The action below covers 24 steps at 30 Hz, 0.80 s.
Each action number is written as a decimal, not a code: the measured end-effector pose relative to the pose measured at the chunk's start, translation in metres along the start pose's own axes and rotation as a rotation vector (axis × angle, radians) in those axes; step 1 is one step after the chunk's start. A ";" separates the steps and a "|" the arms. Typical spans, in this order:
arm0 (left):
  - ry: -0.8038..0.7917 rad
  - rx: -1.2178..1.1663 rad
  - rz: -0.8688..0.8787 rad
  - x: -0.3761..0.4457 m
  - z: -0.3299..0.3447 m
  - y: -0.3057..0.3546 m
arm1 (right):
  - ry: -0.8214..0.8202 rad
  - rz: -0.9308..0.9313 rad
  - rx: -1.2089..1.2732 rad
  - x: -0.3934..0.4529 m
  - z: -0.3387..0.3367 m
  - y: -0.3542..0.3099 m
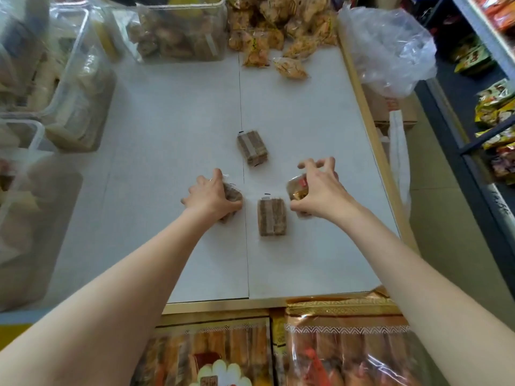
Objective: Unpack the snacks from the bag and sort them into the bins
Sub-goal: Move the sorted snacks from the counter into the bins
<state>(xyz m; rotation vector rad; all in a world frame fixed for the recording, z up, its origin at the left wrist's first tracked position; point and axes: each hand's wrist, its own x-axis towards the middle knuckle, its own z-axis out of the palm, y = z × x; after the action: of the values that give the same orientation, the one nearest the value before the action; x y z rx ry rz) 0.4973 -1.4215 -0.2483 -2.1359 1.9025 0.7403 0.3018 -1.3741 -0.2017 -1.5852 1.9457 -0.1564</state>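
- Your left hand (pixel 211 196) is gripping a brown wafer pack (pixel 232 194); your right hand (pixel 317 188) is gripping an orange snack pack (pixel 297 188).
- Two wafer packs (pixel 271 216) are still lying on the table (pixel 172 129), waiting for the clear bins (pixel 178 29).

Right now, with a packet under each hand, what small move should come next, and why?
Probably lift both hands and carry their packets toward the bins. The left hand already grips a brown wafer packet, and the right hand holds an orange snack packet. Two more wafer packets, and, lie loose on the white table for afterwards.
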 end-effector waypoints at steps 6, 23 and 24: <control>0.011 -0.007 0.019 -0.023 0.011 -0.021 | -0.152 0.087 0.212 -0.008 0.045 -0.020; 0.073 0.263 0.070 -0.027 0.001 -0.057 | -0.214 -0.157 -0.448 0.002 0.062 -0.048; 0.047 0.274 0.060 -0.027 0.002 -0.059 | -0.258 -0.162 -0.487 0.000 0.067 -0.049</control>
<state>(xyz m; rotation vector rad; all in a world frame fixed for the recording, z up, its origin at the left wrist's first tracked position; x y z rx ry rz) 0.5527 -1.3878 -0.2480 -1.9522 1.9690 0.4132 0.3787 -1.3683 -0.2330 -1.9574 1.7315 0.4696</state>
